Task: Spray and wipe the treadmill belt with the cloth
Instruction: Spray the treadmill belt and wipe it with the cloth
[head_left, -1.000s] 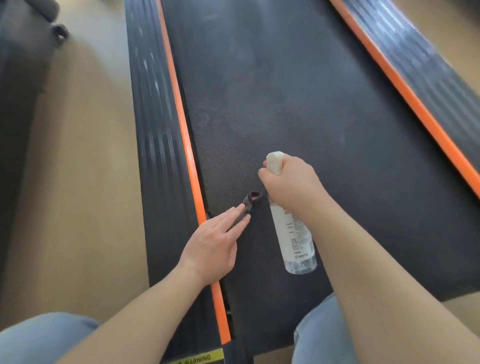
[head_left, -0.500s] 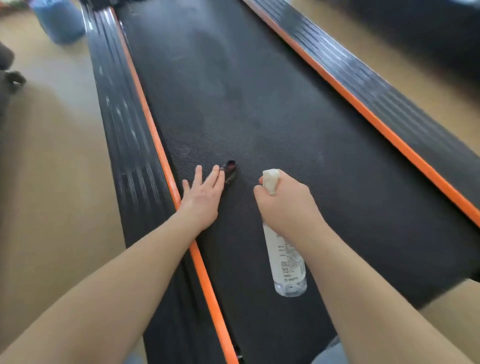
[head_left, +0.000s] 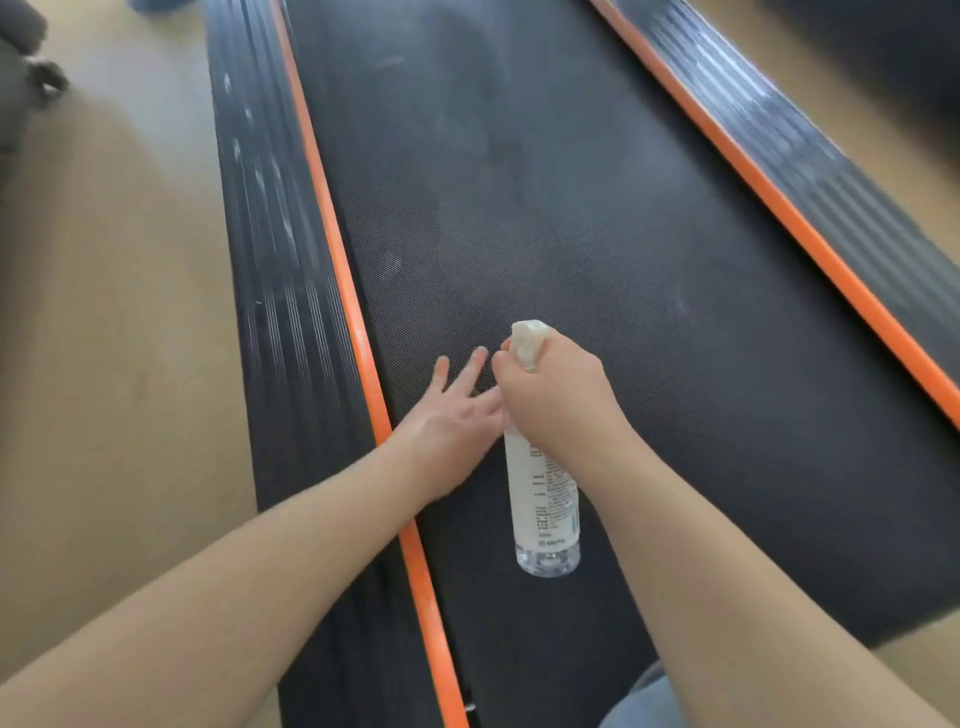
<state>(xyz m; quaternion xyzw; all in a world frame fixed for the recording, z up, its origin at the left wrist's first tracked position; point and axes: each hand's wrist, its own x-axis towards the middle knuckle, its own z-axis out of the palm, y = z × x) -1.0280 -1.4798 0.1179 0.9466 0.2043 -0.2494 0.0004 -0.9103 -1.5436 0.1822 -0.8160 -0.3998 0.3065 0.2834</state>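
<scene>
The belt (head_left: 571, 234) is charcoal black with a fine criss-cross weave. Toward 12 o'clock the weave blurs and pale grey hazy patches mark it. An orange strip runs along each long edge, one at 9 o'clock (head_left: 337, 249) and one at 2 o'clock (head_left: 779, 202). Outside these, each rail is black with lengthwise ribs: the 9 o'clock one (head_left: 275, 270) is flecked with white glints, the 2 o'clock one (head_left: 831, 171) streaked grey by light. The floor (head_left: 119, 312) is plain tan. The bottle (head_left: 540, 519), toward 6 o'clock, is clear at its base, with a white label (head_left: 550, 478) bearing small dark print and an off-white nozzle (head_left: 527, 338). Denim (head_left: 644, 696) at 5 o'clock is light blue.
</scene>
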